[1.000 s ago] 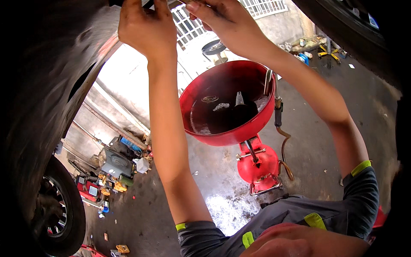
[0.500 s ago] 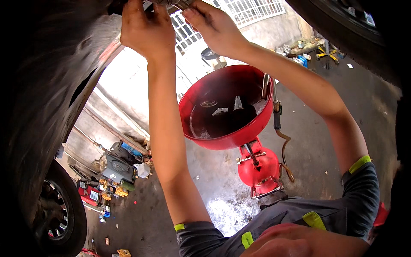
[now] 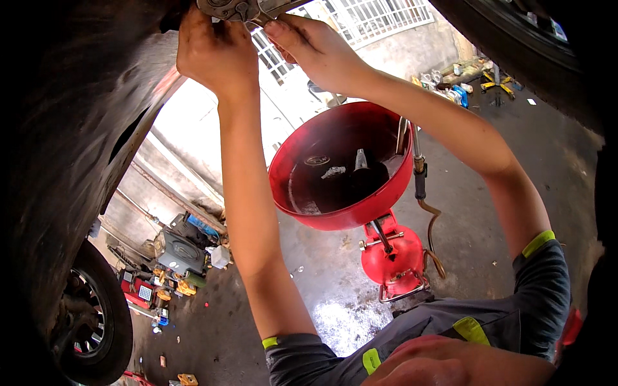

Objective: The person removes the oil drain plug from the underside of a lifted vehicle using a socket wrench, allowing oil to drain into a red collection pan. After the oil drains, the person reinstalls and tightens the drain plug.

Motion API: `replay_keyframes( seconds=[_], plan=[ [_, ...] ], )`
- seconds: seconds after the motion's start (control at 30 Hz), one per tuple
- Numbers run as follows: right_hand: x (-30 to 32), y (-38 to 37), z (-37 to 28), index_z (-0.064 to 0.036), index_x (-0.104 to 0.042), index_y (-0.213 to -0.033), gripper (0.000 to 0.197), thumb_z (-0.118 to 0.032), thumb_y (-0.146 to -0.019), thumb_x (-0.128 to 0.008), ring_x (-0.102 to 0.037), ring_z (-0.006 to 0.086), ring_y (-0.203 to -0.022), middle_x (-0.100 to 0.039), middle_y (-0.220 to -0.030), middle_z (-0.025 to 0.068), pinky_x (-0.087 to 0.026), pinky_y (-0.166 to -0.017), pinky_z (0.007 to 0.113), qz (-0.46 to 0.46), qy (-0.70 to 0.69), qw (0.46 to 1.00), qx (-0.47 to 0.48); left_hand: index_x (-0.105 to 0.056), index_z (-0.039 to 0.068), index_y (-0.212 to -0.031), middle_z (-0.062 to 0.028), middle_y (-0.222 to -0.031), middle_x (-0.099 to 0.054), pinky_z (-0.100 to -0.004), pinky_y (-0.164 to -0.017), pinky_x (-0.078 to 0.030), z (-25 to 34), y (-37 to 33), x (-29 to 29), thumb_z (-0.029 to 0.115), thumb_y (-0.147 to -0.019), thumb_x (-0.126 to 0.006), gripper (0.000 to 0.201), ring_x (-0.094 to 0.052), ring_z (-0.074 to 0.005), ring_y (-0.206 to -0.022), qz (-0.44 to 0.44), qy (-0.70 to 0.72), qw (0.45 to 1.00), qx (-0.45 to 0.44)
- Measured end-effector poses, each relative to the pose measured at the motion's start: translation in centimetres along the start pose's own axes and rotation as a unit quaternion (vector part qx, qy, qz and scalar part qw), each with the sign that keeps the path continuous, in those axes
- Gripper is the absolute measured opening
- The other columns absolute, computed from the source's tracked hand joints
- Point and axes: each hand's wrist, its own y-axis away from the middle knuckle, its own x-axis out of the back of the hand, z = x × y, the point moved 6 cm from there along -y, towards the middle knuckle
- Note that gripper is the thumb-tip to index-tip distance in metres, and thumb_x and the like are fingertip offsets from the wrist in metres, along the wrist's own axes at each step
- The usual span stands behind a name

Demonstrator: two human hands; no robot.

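Both my arms reach up under a raised vehicle to a round grey metal part (image 3: 225, 8) at the top edge. My left hand (image 3: 219, 61) is closed just below this part, fingers curled upward; what they grip is hidden. My right hand (image 3: 318, 56) is beside it, thumb and fingers pinched at a thin silvery piece whose kind I cannot tell. Below the hands stands a red oil drain pan (image 3: 347, 215), with dark liquid or residue and a few small pieces inside. It sits above a round red tank (image 3: 389, 254).
The vehicle's dark underside (image 3: 96, 122) fills the left, with a wheel (image 3: 96, 315) lower down. Another tyre (image 3: 515, 45) curves across the upper right. A hose (image 3: 432, 225) hangs beside the pan. Tools and cases (image 3: 180, 251) clutter the left wall; bottles (image 3: 460, 95) lie far right.
The view has tilted slightly upward, so more of the round metal part shows. Both hands stay closed at it, with the left shifted slightly left.
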Motion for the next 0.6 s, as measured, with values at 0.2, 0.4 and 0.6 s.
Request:
replay_keyframes(
  seconds=[0.2,0.4,0.6],
  plan=[
    [1.6,-0.8,0.6,0.0007,-0.061,-0.115,0.036,-0.033,-0.106,-0.051,-0.057,0.0179,-0.069,-0.061,-0.075,0.0136,-0.048,-0.065,0.034,0.041,0.046,0.996,0.065,-0.068,0.0,-0.114,-0.0128,-0.096,-0.075,-0.0344,-0.08,-0.061,-0.3,0.4,-0.5,0.004,-0.079,-0.074,0.036,-0.075,-0.0256,-0.084,-0.075,0.089,0.982,0.152],
    [1.4,-0.8,-0.4,-0.0024,-0.066,-0.113,0.043,-0.041,-0.106,-0.049,-0.061,0.0172,-0.066,-0.063,-0.072,0.0109,-0.049,-0.063,0.033,0.006,0.037,0.999,-0.006,-0.054,0.002,-0.137,-0.0073,-0.098,-0.064,-0.0215,-0.059,-0.049,-0.9,3.2,2.5,-0.001,-0.086,-0.068,0.053,-0.061,-0.013,-0.083,-0.136,0.408,0.848,0.31],
    [1.6,-0.3,-0.5,-0.0034,-0.067,-0.113,0.042,-0.041,-0.106,-0.05,-0.056,0.0147,-0.062,-0.058,-0.068,0.0061,-0.046,-0.06,0.031,0.029,0.045,0.999,-0.004,-0.062,0.005,-0.124,-0.0031,-0.078,-0.05,-0.0239,-0.051,-0.024,3.4,-0.2,1.4,0.023,-0.099,-0.059,0.031,-0.036,-0.0125,-0.061,-0.06,0.748,0.466,0.468]
  ],
)
